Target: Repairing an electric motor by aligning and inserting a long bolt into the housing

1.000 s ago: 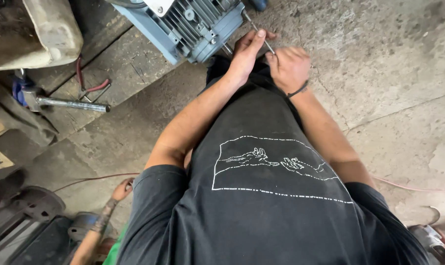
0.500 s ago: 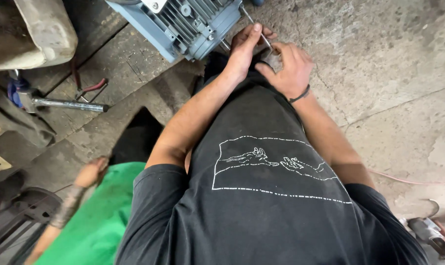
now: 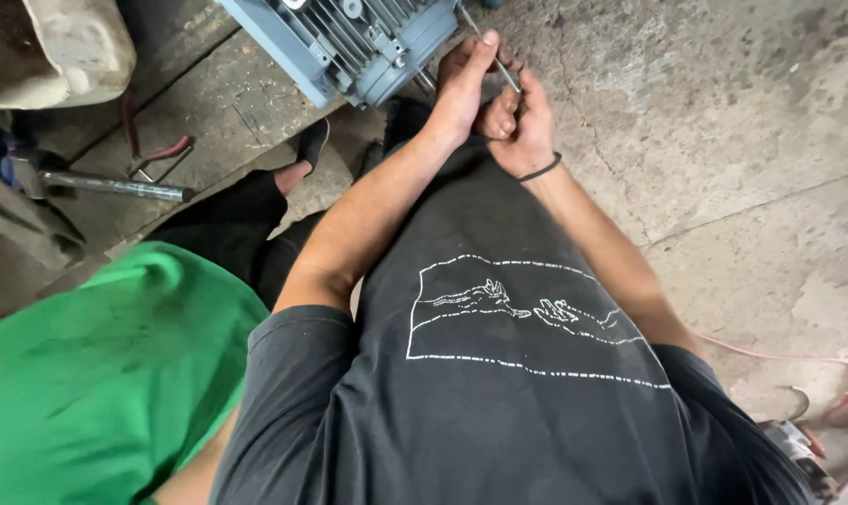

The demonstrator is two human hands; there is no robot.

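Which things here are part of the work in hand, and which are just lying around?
In use:
left hand on the thin metal rod
right hand gripping the same rod
blue-grey electric motor, right beside both hands

Lying about:
hammer
red-handled pliers
dirty white canister
pink cord

One camera only is looking here, worn on the person's head. It is facing steeply down along the person's own chest and arms, very near to the dark shirt (image 3: pixel 499 374), and is reaching as far as the concrete floor (image 3: pixel 723 112) and the blue motor (image 3: pixel 349 42) at the top edge.
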